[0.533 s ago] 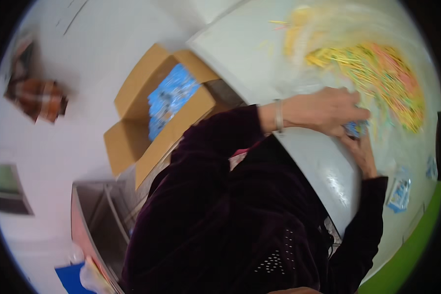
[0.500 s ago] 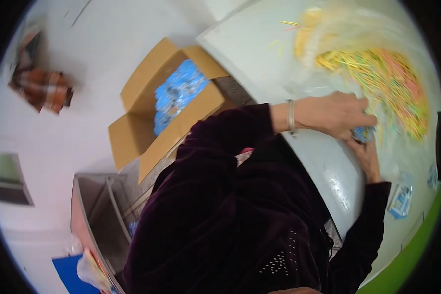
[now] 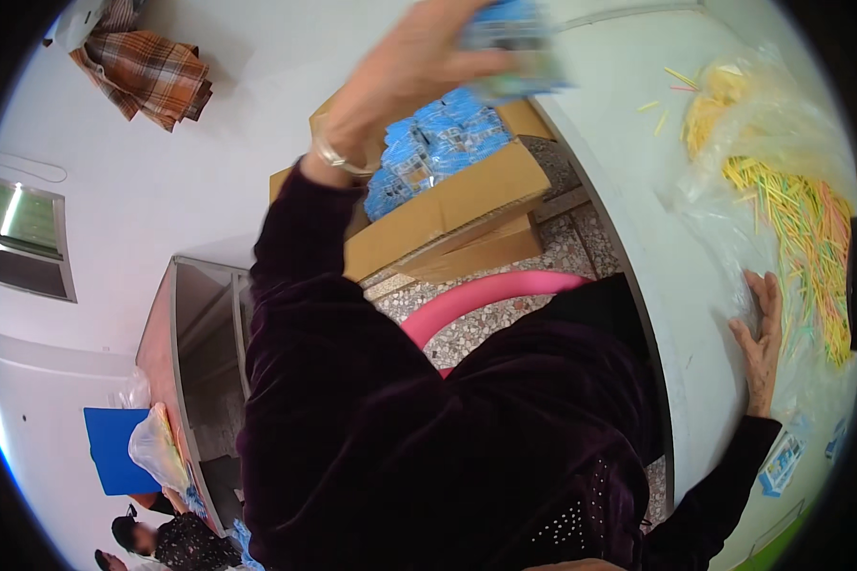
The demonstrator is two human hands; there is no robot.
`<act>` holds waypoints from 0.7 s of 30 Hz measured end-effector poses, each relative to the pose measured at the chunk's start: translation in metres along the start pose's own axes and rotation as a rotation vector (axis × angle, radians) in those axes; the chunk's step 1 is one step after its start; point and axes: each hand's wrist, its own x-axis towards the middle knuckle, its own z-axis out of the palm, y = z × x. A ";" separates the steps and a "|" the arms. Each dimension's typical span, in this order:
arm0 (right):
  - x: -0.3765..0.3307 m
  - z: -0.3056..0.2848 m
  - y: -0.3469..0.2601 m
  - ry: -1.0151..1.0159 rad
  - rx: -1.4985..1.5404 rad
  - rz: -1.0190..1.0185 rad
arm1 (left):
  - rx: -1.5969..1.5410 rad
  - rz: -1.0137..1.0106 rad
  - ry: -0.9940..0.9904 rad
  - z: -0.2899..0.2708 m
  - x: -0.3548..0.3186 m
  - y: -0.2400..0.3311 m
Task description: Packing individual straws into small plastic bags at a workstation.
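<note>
My left hand [image 3: 400, 81], with a bracelet at its wrist, grips a small blue-and-clear plastic packet [image 3: 512, 38] by one side. Hand and packet are raised above an open cardboard box [image 3: 452, 214]. Inside the box lie many similar blue packets [image 3: 428, 143], partly hidden behind my hand and wrist. My right hand [image 3: 760, 328] is by itself on the white table [image 3: 695, 390], fingers apart with nothing in them. Beside it is a heap of thin yellow, pink and green sticks [image 3: 805, 228] on a clear plastic bag [image 3: 724, 205].
A few loose sticks [image 3: 657, 109] lie on the far part of the table. Another blue packet [image 3: 783, 463] rests near my right sleeve. A pink ring-shaped edge [image 3: 495, 287] shows beside my lap. At lower left, another person [image 3: 186, 542] is near a grey cabinet [image 3: 209, 333].
My left hand has left my right hand and swung left over the box, carrying the blue packet. My right hand has let go and opened. The view has shifted too.
</note>
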 end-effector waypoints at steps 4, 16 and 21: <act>0.000 -0.001 -0.006 0.014 -0.060 0.052 | 0.371 -0.267 -0.094 -0.037 -0.070 -0.135; 0.005 -0.006 -0.004 0.050 -0.075 0.141 | 0.171 -0.493 -0.212 0.076 -0.152 -0.308; 0.005 -0.006 -0.005 0.063 -0.084 0.134 | 0.273 -0.276 -0.130 0.114 -0.170 -0.337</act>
